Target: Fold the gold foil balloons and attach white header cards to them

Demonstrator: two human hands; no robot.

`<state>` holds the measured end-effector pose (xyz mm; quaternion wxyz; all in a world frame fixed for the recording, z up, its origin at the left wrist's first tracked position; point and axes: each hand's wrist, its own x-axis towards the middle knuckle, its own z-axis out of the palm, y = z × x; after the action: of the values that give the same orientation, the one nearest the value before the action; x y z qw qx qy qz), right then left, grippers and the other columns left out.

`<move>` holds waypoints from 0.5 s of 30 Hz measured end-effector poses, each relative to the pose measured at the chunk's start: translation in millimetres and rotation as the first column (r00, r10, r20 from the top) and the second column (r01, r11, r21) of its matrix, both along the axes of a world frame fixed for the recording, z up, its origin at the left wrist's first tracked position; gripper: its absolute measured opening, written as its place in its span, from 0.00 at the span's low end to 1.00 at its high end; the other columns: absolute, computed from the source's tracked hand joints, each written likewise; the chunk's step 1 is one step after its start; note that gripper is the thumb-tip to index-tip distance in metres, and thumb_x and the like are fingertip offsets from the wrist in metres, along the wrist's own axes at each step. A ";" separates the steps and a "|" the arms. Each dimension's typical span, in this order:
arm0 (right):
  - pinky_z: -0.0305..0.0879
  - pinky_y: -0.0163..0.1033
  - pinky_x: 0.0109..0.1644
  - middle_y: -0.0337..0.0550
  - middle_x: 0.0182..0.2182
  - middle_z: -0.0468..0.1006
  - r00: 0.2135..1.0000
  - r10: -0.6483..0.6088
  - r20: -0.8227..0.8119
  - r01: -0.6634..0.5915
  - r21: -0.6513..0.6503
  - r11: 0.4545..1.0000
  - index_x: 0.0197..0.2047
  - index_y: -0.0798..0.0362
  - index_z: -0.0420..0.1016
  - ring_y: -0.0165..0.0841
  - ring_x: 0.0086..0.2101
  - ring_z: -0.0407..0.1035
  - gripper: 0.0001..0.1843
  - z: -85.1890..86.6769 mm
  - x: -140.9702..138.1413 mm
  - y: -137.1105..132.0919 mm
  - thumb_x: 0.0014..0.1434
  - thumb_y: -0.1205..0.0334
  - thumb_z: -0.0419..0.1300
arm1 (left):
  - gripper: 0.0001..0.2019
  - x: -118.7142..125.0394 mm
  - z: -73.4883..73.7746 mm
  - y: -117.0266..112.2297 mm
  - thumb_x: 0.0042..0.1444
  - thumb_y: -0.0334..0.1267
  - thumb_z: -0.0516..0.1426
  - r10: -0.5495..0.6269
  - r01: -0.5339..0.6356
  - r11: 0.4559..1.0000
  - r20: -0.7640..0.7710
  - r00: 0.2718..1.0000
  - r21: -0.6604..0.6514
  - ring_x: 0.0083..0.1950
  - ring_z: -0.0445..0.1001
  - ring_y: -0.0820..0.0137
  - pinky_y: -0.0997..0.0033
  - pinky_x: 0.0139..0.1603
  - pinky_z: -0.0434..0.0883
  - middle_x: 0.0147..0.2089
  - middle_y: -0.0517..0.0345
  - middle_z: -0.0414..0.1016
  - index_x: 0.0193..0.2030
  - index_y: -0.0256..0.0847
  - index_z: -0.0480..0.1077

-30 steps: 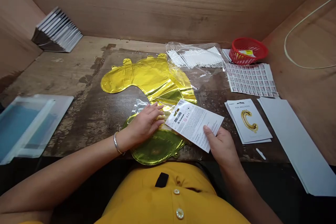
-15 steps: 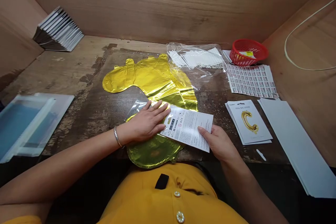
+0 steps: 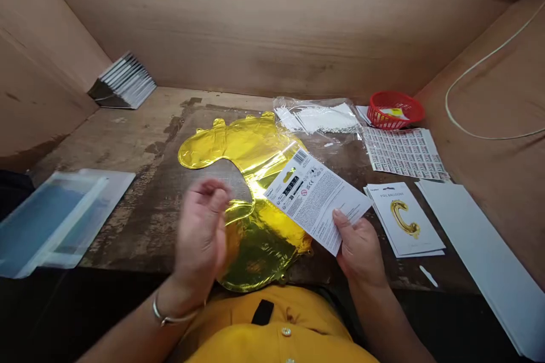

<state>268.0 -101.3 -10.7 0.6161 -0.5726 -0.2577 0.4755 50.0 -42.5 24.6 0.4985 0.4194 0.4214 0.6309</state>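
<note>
My right hand (image 3: 361, 244) grips the lower corner of a white printed card (image 3: 317, 195) and holds it tilted above the table, with a clear film edge showing at the card's upper left. My left hand (image 3: 202, 229) is lifted off the table, just left of the card. Its fingers are curled and smeared by motion, so I cannot tell whether it holds anything. Under both hands a flat gold foil balloon (image 3: 238, 144) lies on the worn wooden table (image 3: 140, 142), its near end reaching the table's front edge.
To the right lie a stack of "foil balloons" cards with a gold C (image 3: 404, 218), white sheets (image 3: 481, 249), a sticker sheet (image 3: 404, 150) and a red basket (image 3: 395, 109). A clear bag of white pieces (image 3: 319, 116) sits behind. Clear sleeves (image 3: 55, 221) lie left, dark packs (image 3: 123, 82) back left.
My left hand has lifted off the balloon and pulled back toward me. My right hand has raised and tilted the card. The view has shifted downward.
</note>
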 end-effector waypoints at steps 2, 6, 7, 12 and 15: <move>0.76 0.47 0.44 0.49 0.41 0.83 0.998 0.054 0.014 -0.054 -0.010 0.999 0.47 0.53 0.79 0.45 0.41 0.77 0.22 0.4 -8.8 -2.8 0.56 0.46 0.65 | 0.16 17.6 -4.8 -12.4 0.55 0.47 0.64 -0.165 0.248 0.932 0.300 0.940 -0.264 0.49 0.77 0.64 0.63 0.55 0.71 0.43 0.51 0.79 0.44 0.38 0.74; 0.76 0.43 0.42 0.48 0.41 0.82 0.958 0.270 0.097 -0.269 -0.027 0.963 0.49 0.52 0.78 0.42 0.40 0.77 0.21 0.8 -12.0 -10.8 0.57 0.47 0.64 | 0.21 38.1 -19.4 -5.7 0.42 0.41 0.71 -0.050 0.290 0.878 0.531 0.846 -0.380 0.39 0.79 0.66 0.67 0.44 0.76 0.38 0.53 0.81 0.42 0.36 0.76; 0.76 0.42 0.40 0.47 0.41 0.82 0.941 0.323 0.102 -0.321 -0.037 0.946 0.48 0.51 0.78 0.40 0.38 0.77 0.21 1.2 -8.3 -13.7 0.57 0.47 0.65 | 0.20 38.6 -22.1 -1.6 0.40 0.39 0.72 -0.010 0.257 0.884 0.533 0.846 -0.391 0.37 0.79 0.67 0.69 0.42 0.77 0.37 0.54 0.81 0.41 0.35 0.76; 0.72 0.33 0.29 0.43 0.25 0.79 0.895 0.437 0.085 -0.424 -0.137 0.895 0.29 0.55 0.78 0.30 0.24 0.73 0.15 1.0 6.4 -20.8 0.54 0.50 0.68 | 0.20 42.1 -33.9 -4.7 0.41 0.39 0.72 -0.026 0.244 0.885 0.481 0.876 -0.397 0.37 0.79 0.67 0.69 0.42 0.77 0.39 0.53 0.82 0.42 0.35 0.76; 0.71 0.33 0.27 0.43 0.24 0.78 0.919 0.370 0.139 -0.352 -0.136 0.926 0.27 0.56 0.77 0.29 0.22 0.71 0.18 1.1 -4.3 -14.5 0.51 0.48 0.69 | 0.19 51.9 -41.3 -19.6 0.47 0.43 0.69 -0.160 0.311 0.888 0.408 0.899 -0.338 0.43 0.79 0.63 0.64 0.47 0.76 0.44 0.50 0.81 0.44 0.35 0.76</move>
<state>263.7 -115.8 -9.6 0.4629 -0.5842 -0.3820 0.5463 101.9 -62.1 -16.7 0.7169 0.2329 0.3836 0.5335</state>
